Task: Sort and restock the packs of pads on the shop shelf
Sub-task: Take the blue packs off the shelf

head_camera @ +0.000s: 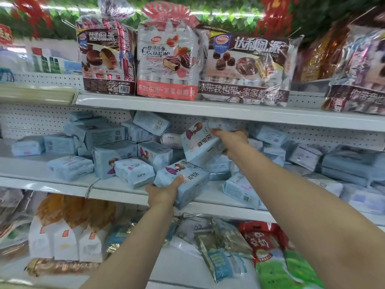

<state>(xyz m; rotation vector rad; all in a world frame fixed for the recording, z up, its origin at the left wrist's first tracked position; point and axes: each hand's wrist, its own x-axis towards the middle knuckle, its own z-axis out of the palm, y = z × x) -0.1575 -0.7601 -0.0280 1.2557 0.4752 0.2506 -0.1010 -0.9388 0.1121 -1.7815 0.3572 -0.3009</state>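
White middle shelf (116, 187): pale blue pad packs (70, 167) jumbled across it.

We face packs of pads (112, 157) heaped on the middle shelf (25, 165), with cake bags (166, 57) on the upper shelf (229, 110) and snack bags (268, 247) below.

Middle shelf (41, 181) is a proper mess of pale blue pad packs (113, 155), tipped every which way, some flat, some on edge. Left grip (164, 193) holds the front pack (190, 185) from below at the shelf's front edge, thumb up over its face, cartoon girl print showing. Right grip (231, 138) is further in, pinching the tilted pack (199, 143) by its top, close under the top shelf (208, 111). Up there a strawberry bag (166, 59) of cocoa pies stands between two brown bags (106, 59). Bottom shelf has white bags (64, 238) at left, with a red bag (265, 240) and a green pack (277, 272) at right.
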